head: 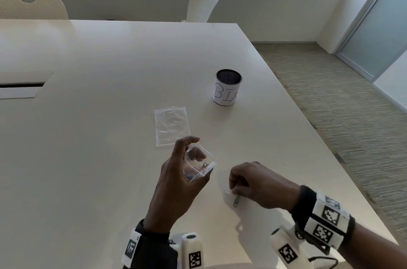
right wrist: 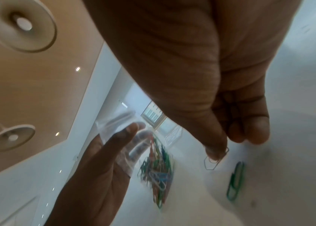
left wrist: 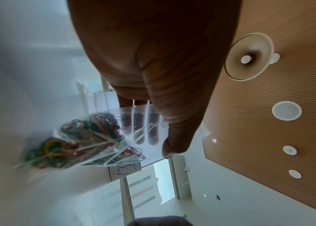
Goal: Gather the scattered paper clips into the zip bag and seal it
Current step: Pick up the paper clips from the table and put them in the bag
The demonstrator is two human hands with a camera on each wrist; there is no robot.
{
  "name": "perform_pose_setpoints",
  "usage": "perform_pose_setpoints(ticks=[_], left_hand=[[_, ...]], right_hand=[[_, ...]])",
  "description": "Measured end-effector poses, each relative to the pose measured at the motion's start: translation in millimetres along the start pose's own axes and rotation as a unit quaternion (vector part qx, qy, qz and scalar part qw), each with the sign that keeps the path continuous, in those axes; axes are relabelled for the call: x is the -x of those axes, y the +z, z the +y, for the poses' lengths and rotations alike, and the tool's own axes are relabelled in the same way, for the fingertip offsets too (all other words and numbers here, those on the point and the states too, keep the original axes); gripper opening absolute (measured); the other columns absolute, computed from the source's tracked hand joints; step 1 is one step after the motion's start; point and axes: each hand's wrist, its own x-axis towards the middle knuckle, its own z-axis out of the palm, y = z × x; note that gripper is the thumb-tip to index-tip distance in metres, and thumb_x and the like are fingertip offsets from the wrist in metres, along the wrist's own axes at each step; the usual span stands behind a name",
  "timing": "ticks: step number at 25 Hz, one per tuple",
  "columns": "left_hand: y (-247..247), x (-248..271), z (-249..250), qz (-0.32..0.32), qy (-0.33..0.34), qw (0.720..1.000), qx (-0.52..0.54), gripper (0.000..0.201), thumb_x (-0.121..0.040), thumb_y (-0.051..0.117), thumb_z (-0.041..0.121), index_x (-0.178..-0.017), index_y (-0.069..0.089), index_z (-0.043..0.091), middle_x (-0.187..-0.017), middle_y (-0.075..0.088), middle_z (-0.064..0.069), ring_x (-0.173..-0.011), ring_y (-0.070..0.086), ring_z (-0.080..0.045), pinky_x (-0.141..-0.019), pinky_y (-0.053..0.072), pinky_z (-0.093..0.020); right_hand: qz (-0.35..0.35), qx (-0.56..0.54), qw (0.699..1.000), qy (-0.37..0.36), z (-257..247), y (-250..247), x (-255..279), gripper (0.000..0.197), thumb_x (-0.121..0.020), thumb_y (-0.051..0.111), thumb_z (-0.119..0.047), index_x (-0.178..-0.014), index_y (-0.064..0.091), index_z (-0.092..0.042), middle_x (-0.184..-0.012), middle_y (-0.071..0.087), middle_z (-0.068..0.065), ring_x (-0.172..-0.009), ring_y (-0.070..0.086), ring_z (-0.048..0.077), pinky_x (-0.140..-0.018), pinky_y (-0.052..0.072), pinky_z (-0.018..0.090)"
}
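Paper clips (left wrist: 80,137): most are sitting in the zip bag (head: 198,164), a mixed-colour heap at its bottom. You're holding that bag up off the table (head: 99,92) w/ your left hand (head: 176,183), thumb on one side & fingers on the other, spreading the mouth, probably so the next clip drops straight in. Bag isn't sealed yet.

Your right hand (head: 257,185) is hovering low over the table just right of the bag, fingertips curled & pinching a thin wire clip (right wrist: 212,162). A green clip (right wrist: 235,182) is lying flat on the table just beside those fingers, not yet picked up; it looks like the only loose clip left.

Further out, a second bag (head: 171,125) is lying flat, apparently empty, & a mesh cup labelled BIN (head: 228,87) is standing beyond it.
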Motion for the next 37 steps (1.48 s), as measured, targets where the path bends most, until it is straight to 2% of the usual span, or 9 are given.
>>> perform_pose_setpoints(ticks=[7,9,12,15,17,22,28,31,37], left_hand=[[-2.2,0.7,-1.0,-0.001,-0.004,1.0,0.006,0.06,-0.085,0.083,0.016,-0.132,0.049,0.03,-0.102,0.071,0.011,-0.095,0.07,-0.01,-0.072,0.057,-0.013],[-2.1,0.5,-1.0,-0.001,-0.002,1.0,0.007,0.059,-0.085,0.084,0.018,-0.131,0.049,0.031,-0.102,0.071,0.012,-0.093,0.071,-0.011,-0.072,0.059,-0.017],[-2.4,0.2,-2.7,-0.002,-0.002,1.0,0.003,0.06,-0.085,0.084,0.019,-0.132,0.049,0.031,-0.103,0.071,0.01,-0.092,0.071,-0.014,-0.072,0.062,-0.024],[-2.9,-0.4,-3.6,-0.005,-0.002,1.0,0.002,0.061,-0.084,0.084,0.016,-0.132,0.048,0.031,-0.103,0.071,0.011,-0.092,0.071,-0.014,-0.073,0.061,-0.024],[-3.1,-0.8,-3.9,-0.004,-0.003,1.0,0.0,0.062,-0.084,0.083,0.016,-0.132,0.049,0.031,-0.102,0.071,0.011,-0.092,0.071,-0.014,-0.073,0.06,-0.021],[-3.2,-1.4,-4.6,-0.002,-0.006,1.0,-0.003,0.061,-0.084,0.083,0.018,-0.134,0.049,0.03,-0.102,0.071,0.011,-0.093,0.07,-0.012,-0.073,0.056,-0.013],[-4.1,-0.7,-5.1,-0.002,-0.008,1.0,-0.008,0.063,-0.084,0.084,0.014,-0.133,0.049,0.031,-0.103,0.07,0.012,-0.096,0.069,-0.011,-0.073,0.06,-0.02],[-3.0,-1.4,-4.9,0.001,-0.009,1.0,-0.008,0.062,-0.084,0.084,0.013,-0.133,0.049,0.031,-0.104,0.071,0.012,-0.095,0.07,-0.013,-0.074,0.061,-0.027],[-3.1,-1.2,-4.9,-0.002,-0.009,1.0,-0.01,0.063,-0.084,0.084,0.014,-0.133,0.049,0.032,-0.104,0.07,0.013,-0.095,0.07,-0.01,-0.073,0.062,-0.026]], right_hand=[[0.151,-0.03,0.987,-0.049,20.5,-3.4,-0.8,0.016,-0.096,0.066,-0.007,-0.093,0.073,-0.021,-0.094,0.071,-0.008,-0.082,0.067,0.007,-0.078,0.058,0.026],[0.142,-0.011,0.987,-0.075,21.3,4.2,-0.5,0.021,-0.1,0.062,-0.007,-0.107,0.078,-0.018,-0.106,0.072,-0.008,-0.09,0.068,0.005,-0.084,0.056,0.021],[0.078,0.015,0.991,-0.103,20.1,2.6,4.0,0.02,-0.102,0.06,-0.027,-0.118,0.073,-0.024,-0.115,0.062,-0.015,-0.095,0.064,0.002,-0.085,0.051,0.016],[0.012,0.037,0.995,-0.096,18.6,-1.7,12.2,0.039,-0.089,0.075,-0.048,-0.122,0.067,-0.027,-0.12,0.056,-0.018,-0.1,0.063,0.003,-0.087,0.053,0.017],[-0.002,0.04,0.995,-0.096,16.6,1.0,14.0,0.041,-0.085,0.081,-0.043,-0.119,0.066,-0.027,-0.119,0.055,-0.018,-0.097,0.064,0.004,-0.086,0.056,0.019],[0.06,0.021,0.99,-0.123,13.7,11.4,6.5,0.005,-0.094,0.076,-0.024,-0.094,0.071,-0.023,-0.104,0.063,-0.013,-0.084,0.065,0.006,-0.077,0.058,0.029],[0.05,0.059,0.994,-0.071,6.3,15.5,-0.1,0.005,-0.1,0.065,-0.025,-0.101,0.06,-0.026,-0.094,0.056,-0.011,-0.083,0.053,0.012,-0.072,0.041,0.023],[0.027,0.061,0.996,-0.062,4.3,14.1,0.9,0.002,-0.103,0.06,-0.025,-0.105,0.059,-0.025,-0.099,0.059,-0.008,-0.087,0.055,0.014,-0.074,0.041,0.024],[0.023,0.078,0.995,-0.059,0.7,12.2,3.0,0.008,-0.103,0.057,-0.022,-0.099,0.063,-0.022,-0.1,0.058,-0.006,-0.086,0.056,0.015,-0.073,0.041,0.023]])
